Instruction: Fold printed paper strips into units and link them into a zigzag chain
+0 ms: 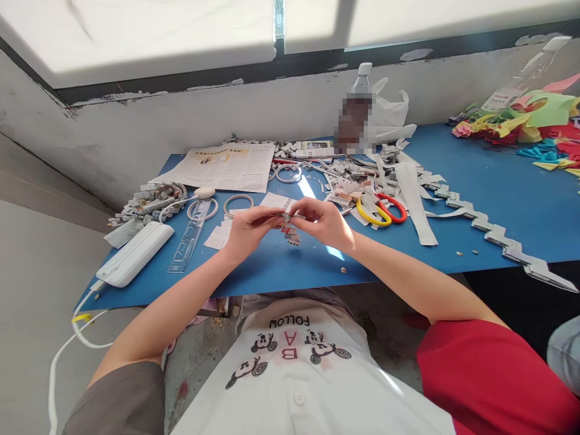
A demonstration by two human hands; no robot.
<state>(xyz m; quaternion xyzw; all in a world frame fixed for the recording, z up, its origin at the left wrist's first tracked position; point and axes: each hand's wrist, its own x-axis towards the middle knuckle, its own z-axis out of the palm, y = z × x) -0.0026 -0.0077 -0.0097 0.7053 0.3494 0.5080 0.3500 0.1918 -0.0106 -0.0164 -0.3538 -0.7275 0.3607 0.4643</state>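
Note:
My left hand (252, 231) and my right hand (324, 223) meet over the front middle of the blue table. Between their pinched fingertips is a short folded newspaper chain (292, 235), its zigzag end hanging below the fingers. Both hands are closed on it, the fingertips covering its upper end. Behind and beside my left hand lie cut newspaper pieces (218, 237) and a pale ring (238, 205). Scissors (374, 212) with yellow and red handles rest to the right of my right hand, against a heap of folded paper strips (351, 181).
At the left are a white power bank (135, 254) with a cable, a clear ruler (186, 244) and a coiled paper chain (151, 202). A newspaper sheet (226, 169) lies behind. Rightward stretch a long zigzag chain (493, 232), bottles (362, 78) and coloured paper (521, 121).

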